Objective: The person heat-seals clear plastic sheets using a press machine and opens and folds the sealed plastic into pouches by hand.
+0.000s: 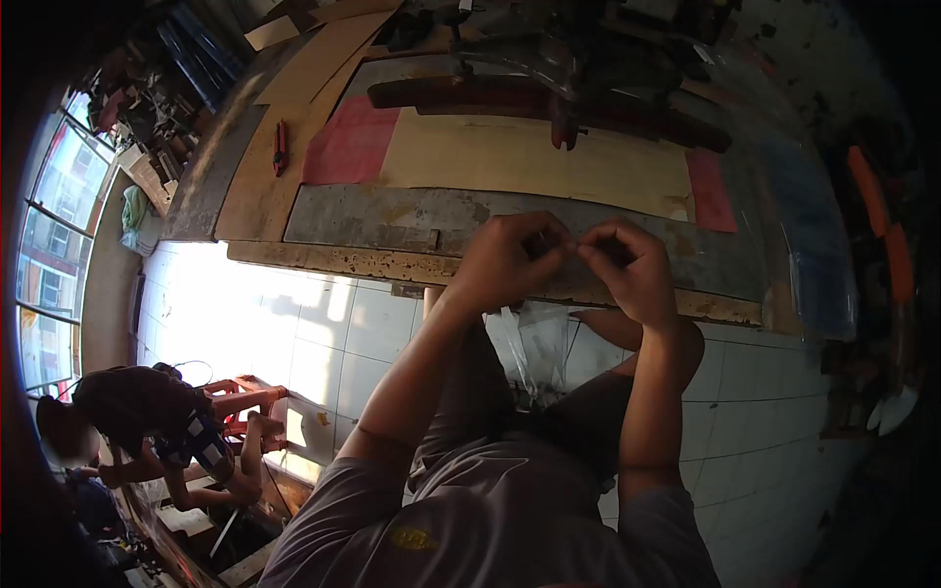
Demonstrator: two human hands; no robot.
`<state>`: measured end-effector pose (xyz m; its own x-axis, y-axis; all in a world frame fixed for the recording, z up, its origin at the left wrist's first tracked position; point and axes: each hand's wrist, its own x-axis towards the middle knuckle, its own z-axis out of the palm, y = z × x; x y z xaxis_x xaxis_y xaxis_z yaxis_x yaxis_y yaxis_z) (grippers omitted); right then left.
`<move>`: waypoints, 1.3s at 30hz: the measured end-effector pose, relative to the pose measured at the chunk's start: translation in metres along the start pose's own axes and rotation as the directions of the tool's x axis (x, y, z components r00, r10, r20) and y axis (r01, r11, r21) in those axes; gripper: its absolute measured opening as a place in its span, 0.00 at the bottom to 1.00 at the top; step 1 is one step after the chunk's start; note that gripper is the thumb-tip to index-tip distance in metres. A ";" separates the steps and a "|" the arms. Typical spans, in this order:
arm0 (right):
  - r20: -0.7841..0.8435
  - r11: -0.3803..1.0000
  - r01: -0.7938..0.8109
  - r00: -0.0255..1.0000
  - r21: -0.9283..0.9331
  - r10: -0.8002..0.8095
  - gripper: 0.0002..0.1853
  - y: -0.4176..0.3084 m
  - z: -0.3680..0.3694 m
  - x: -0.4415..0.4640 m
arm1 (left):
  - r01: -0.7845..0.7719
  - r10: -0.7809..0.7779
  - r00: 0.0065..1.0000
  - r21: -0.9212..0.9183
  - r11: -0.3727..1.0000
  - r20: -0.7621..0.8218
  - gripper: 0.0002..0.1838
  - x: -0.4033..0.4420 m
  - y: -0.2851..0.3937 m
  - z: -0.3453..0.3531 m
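Workbench [353, 218] lies beneath left hand [507, 260] and right hand [635, 272], pinched close together.

the floor [735, 372] is made of white squares with thin lines between them. windows [54, 255] on the left let in light, and a bright patch [235, 304] shines on the floor. a pale wall [106, 235] is next to the windows. a red stool [247, 398] stands nearby. the big table [358, 211] has a worn wooden edge [363, 262].
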<state>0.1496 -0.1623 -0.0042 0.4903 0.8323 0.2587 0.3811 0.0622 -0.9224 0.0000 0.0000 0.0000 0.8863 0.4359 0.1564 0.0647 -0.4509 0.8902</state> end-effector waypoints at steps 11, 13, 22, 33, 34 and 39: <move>0.044 0.987 -0.154 0.987 0.042 0.152 0.06 -0.004 0.000 0.002 | 0.065 -0.064 0.998 -0.129 0.990 0.006 0.09 0.001 -0.003 -0.006; 0.031 0.988 -0.124 0.992 0.088 0.122 0.06 0.001 -0.001 0.002 | 0.039 -0.043 0.999 -0.190 0.981 -0.016 0.09 0.001 -0.010 -0.005; -0.039 0.970 -0.102 0.993 0.220 0.114 0.06 0.009 -0.003 0.002 | 0.027 -0.050 0.991 -0.177 0.984 -0.124 0.09 -0.001 -0.004 -0.008; -0.114 0.960 -0.129 0.980 0.250 0.162 0.06 0.006 -0.004 0.001 | 0.041 -0.098 0.971 -0.252 0.967 -0.218 0.12 0.000 -0.007 -0.005; -0.116 0.960 -0.121 0.981 0.251 0.154 0.07 0.007 -0.004 0.001 | 0.046 -0.105 0.969 -0.253 0.967 -0.225 0.12 -0.001 -0.004 -0.006; -0.131 0.962 -0.101 0.982 0.252 0.138 0.07 0.008 -0.004 0.001 | 0.039 -0.111 0.961 -0.273 0.961 -0.252 0.13 -0.001 0.000 -0.006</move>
<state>0.1566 -0.1628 -0.0105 0.6364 0.7536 0.1646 0.1192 0.1147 -0.9862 -0.0035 0.0043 0.0023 0.7292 0.6654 0.1596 -0.0283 -0.2037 0.9786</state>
